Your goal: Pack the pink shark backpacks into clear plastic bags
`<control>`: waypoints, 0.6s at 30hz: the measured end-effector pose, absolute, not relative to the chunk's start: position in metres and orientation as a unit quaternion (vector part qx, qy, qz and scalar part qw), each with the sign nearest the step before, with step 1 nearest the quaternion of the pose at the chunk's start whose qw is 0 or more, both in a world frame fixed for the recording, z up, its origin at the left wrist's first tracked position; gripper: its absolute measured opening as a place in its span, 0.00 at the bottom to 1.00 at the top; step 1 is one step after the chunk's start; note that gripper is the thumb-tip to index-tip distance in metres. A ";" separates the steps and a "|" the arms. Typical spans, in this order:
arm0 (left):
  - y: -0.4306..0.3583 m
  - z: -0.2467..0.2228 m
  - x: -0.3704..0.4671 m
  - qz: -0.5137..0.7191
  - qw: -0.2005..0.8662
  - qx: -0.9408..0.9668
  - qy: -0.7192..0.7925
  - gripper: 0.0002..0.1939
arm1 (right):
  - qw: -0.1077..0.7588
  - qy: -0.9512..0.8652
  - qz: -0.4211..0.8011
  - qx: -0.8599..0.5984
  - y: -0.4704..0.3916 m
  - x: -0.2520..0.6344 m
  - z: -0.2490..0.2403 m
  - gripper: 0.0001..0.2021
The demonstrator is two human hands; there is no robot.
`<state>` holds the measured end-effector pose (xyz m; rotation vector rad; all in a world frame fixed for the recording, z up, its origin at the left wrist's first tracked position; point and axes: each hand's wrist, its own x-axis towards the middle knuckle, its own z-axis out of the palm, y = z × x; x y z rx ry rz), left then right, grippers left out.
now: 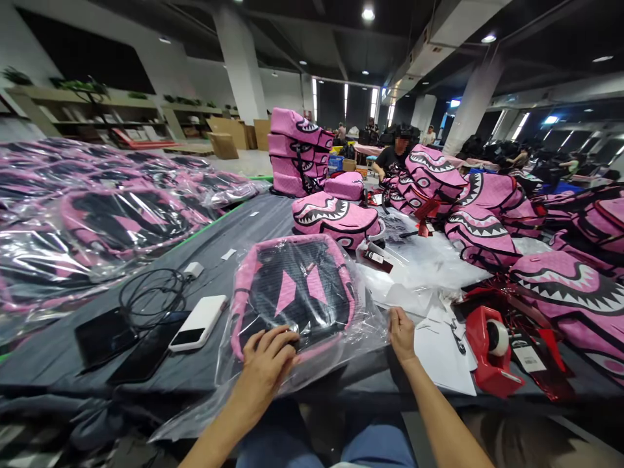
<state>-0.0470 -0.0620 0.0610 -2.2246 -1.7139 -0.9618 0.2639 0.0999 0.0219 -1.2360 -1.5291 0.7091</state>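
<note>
A pink and black backpack [297, 286] lies back side up on the table in front of me, inside a clear plastic bag [363, 318]. My left hand [269, 354] rests on its near edge, fingers slightly bent and laid over the plastic. At the right, my right hand [402, 333] is closed, pinching the edge of the plastic bag. Loose plastic spills over the table's front edge near my left forearm. Just beyond the bagged backpack sits another pink backpack [336, 221] with a shark-mouth print.
At right stand a red tape dispenser [492, 351], white papers [441, 354] and several shark-print backpacks [480, 237]. A white power bank [199, 323], phones and a cable [153, 292] lie left. Bagged backpacks [131, 221] cover the far left. Behind a backpack stack [298, 156], a person [394, 159] works.
</note>
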 end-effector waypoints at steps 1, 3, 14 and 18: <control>-0.056 0.064 -0.049 -0.312 0.042 -0.754 -0.577 0.11 | 0.500 -0.636 0.283 -0.515 0.101 0.265 0.023 0.30; -0.042 0.071 -0.055 -0.282 -0.074 -0.760 -0.582 0.14 | 0.490 -0.645 0.265 -0.523 0.105 0.266 0.023 0.30; -0.025 0.073 -0.065 -0.313 -0.294 -0.690 -0.583 0.21 | 0.440 -0.638 0.255 -0.578 0.095 0.310 0.037 0.29; -0.029 0.067 -0.069 -0.318 -0.281 -0.692 -0.584 0.24 | 0.455 -0.582 0.132 -0.661 0.050 0.415 0.065 0.26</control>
